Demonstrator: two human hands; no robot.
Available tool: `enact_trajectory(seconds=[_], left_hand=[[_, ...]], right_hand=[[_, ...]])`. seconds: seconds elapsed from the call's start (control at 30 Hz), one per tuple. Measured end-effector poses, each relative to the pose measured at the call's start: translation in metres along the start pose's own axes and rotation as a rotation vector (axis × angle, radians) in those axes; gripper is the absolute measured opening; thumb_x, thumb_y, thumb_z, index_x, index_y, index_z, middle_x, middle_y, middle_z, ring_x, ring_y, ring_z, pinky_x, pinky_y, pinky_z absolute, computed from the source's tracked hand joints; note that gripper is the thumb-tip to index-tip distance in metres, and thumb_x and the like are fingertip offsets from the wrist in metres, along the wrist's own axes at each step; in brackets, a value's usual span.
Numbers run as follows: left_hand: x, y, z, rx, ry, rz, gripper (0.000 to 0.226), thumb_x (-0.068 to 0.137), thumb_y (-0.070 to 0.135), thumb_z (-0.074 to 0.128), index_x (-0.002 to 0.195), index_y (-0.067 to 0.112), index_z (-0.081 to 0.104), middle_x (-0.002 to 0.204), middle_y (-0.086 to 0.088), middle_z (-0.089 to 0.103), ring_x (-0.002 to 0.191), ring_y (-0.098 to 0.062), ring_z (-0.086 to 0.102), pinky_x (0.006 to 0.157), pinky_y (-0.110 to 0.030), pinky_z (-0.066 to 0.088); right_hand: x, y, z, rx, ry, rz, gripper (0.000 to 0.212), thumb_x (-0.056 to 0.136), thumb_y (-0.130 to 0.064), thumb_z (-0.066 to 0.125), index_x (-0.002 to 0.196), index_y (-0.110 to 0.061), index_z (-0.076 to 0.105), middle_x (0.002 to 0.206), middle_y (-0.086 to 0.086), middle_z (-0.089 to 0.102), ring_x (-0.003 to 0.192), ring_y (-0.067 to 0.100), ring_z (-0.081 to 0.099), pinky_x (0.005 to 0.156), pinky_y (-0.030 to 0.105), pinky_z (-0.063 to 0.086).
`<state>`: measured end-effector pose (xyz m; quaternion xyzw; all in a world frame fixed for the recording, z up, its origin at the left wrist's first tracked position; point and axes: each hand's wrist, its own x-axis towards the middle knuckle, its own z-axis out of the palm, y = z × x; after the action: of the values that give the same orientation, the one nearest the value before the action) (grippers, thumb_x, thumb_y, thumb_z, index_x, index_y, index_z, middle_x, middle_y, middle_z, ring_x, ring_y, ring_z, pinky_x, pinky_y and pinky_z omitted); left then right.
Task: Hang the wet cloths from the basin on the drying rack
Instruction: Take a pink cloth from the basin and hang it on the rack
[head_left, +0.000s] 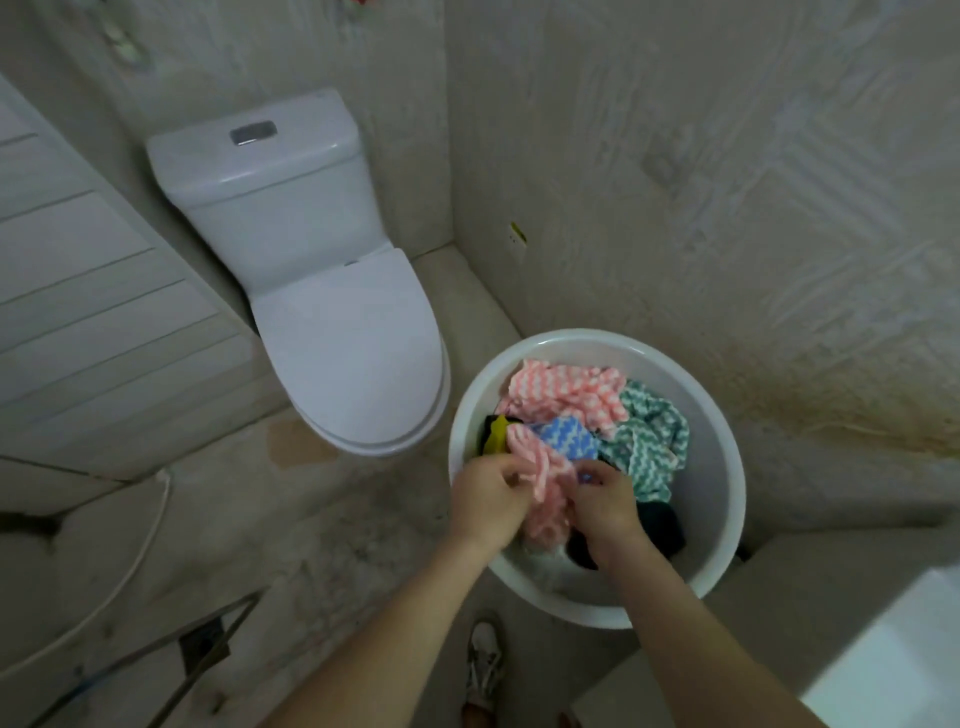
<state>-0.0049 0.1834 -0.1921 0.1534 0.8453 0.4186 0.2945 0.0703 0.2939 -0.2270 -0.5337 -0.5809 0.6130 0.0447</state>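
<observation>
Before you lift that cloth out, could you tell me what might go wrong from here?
1. Both the left hand and right hand grip the pink-and-white zigzag cloth, which lies tangled with the blue zigzag cloth; lifting may drag neighbours over the round white plastic basin rim.
2. Wet cloth could drip onto the grey concrete floor near the white shoe, making it slippery.
</observation>
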Motion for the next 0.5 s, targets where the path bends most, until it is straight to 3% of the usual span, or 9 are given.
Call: enact_trajectory(seconds=[0.07,0.13,0.23,0.33,0.4,0.5], left_hand=[[0.004,0.008,-0.016,-0.499,0.069,-0.149,0.022,0.078,-0.004,0.066,0.076,0.017,0.074,0.075,0.004,0.073,0.072,-0.010,0.066,0.073,-0.028,0.051],[0.009,0.015,-0.033,-0.836,0.060,-0.249,0.020,0.083,-0.005,0.063,0.081,0.013,0.070,0.080,-0.005,0.071,0.074,-0.017,0.067,0.072,-0.030,0.055],[0.013,0.023,-0.052,-0.942,0.016,-0.244,0.016,0.093,0.002,0.052,0.091,0.008,0.067,0.078,-0.008,0.066,0.066,-0.016,0.062,0.069,-0.027,0.056],[0.013,0.026,-0.062,-0.897,-0.002,-0.181,0.023,0.096,0.009,0.050,0.087,0.012,0.071,0.075,-0.007,0.063,0.068,-0.015,0.058,0.069,-0.025,0.056],[0.011,0.028,-0.066,-0.821,0.002,-0.149,0.025,0.096,0.010,0.052,0.084,0.015,0.073,0.073,-0.008,0.059,0.070,-0.017,0.057,0.070,-0.027,0.057],[0.007,0.034,-0.065,-0.630,-0.049,-0.062,0.024,0.096,0.010,0.051,0.086,0.017,0.072,0.056,0.005,0.057,0.054,-0.012,0.049,0.069,-0.034,0.053]], right_hand=[[-0.001,-0.016,-0.014,0.287,-0.110,0.132,0.022,0.089,0.001,0.058,0.067,-0.003,0.059,0.051,0.009,0.055,0.041,0.016,0.048,0.044,0.024,0.039],[-0.005,-0.034,-0.029,0.484,-0.175,0.218,0.033,0.093,-0.004,0.055,0.060,-0.007,0.050,0.042,0.002,0.046,0.033,0.010,0.041,0.034,0.018,0.032],[-0.012,-0.056,-0.045,0.549,-0.163,0.260,0.030,0.094,-0.015,0.056,0.065,-0.010,0.049,0.044,0.001,0.040,0.033,0.007,0.037,0.033,0.016,0.028],[-0.015,-0.074,-0.058,0.547,-0.079,0.219,0.023,0.096,-0.017,0.055,0.075,-0.006,0.056,0.043,0.001,0.053,0.034,0.009,0.048,0.034,0.015,0.035],[-0.011,-0.076,-0.067,0.389,-0.003,0.117,0.024,0.092,-0.024,0.062,0.082,-0.003,0.058,0.054,0.004,0.056,0.049,0.018,0.050,0.045,0.020,0.037],[-0.007,-0.074,-0.075,-0.272,0.174,-0.239,0.036,0.089,-0.033,0.062,0.090,0.003,0.068,0.079,0.009,0.066,0.074,0.022,0.059,0.067,0.030,0.045]])
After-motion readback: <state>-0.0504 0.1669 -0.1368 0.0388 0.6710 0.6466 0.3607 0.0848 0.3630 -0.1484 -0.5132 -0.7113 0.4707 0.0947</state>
